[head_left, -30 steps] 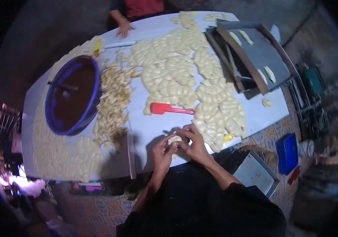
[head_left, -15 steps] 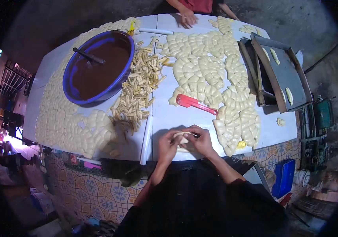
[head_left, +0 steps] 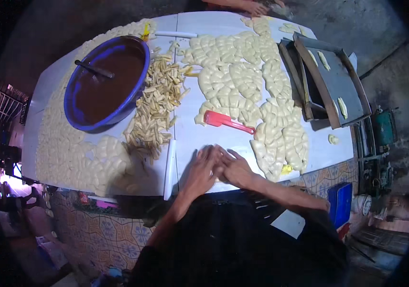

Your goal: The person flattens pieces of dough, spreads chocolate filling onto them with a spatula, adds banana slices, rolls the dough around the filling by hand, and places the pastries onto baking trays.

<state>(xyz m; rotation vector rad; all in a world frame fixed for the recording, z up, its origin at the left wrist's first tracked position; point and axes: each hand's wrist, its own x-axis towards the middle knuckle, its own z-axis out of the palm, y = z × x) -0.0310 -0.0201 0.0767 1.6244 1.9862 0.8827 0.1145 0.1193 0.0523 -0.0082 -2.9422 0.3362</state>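
My left hand (head_left: 201,170) and my right hand (head_left: 237,171) are together low over the near edge of the white table. Their fingers are bent inward and meet around a piece of dough, which they almost wholly hide. Just beyond them lies a red spatula (head_left: 227,123), its blade against the cut dough pieces (head_left: 231,103). A white rolling pin (head_left: 170,170) rests left of my left hand. Past it is a heap of sliced banana strips (head_left: 154,103).
A blue basin (head_left: 69,103) of brown filling, with a dark-handled utensil (head_left: 94,69) in it, stands on the left among more dough pieces (head_left: 66,148). Metal trays (head_left: 345,88) with a few dough strips are stacked at the right. A co-worker's hand (head_left: 257,8) shows at the far edge.
My hands have closed together over the dough, which showed between my fingertips before. The view has shifted slightly. The co-worker's hand has moved right along the far edge.
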